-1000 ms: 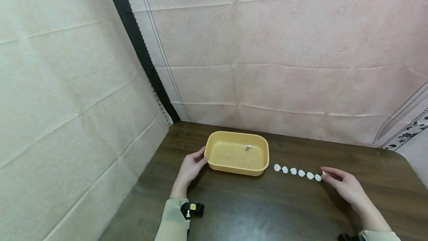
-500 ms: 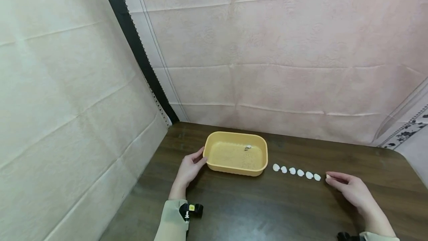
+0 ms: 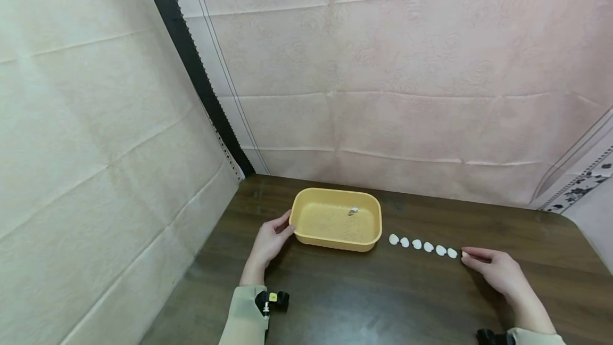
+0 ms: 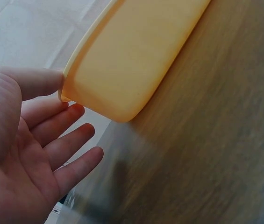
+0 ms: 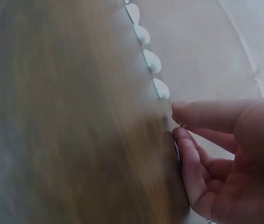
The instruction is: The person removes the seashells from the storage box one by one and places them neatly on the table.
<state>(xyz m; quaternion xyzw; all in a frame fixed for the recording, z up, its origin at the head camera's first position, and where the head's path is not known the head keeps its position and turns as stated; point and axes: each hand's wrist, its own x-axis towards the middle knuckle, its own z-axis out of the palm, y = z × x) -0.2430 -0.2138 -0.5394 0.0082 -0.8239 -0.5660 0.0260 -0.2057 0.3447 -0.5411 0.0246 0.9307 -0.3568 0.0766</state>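
Observation:
My left hand (image 3: 269, 241) pinches the left rim of a yellow plastic basin (image 3: 330, 243). In the left wrist view its thumb (image 4: 43, 83) lies along the basin's edge, while the other fingers spread loosely below. A few small pale bits (image 3: 353, 211) lie inside the basin. To its right, several small white shell-like pieces (image 3: 428, 247) form a line on the table. At the line's right end my right hand (image 3: 500, 273) pinches another small white shell-like piece (image 3: 463, 254) between thumb and fingertips, close to the tabletop. The fingers cover most of that piece.
The dark wood-grain table (image 3: 364, 297) ends at a pale cloth wall (image 3: 407, 95) behind the basin. Another cloth wall (image 3: 119, 174) runs along its left side. A black wrist camera (image 3: 278, 301) sits on the left sleeve.
My right hand moved a little right, away from the row's last piece, then slightly back toward it, with the small white piece still pinched. The left hand stays on the basin's rim.

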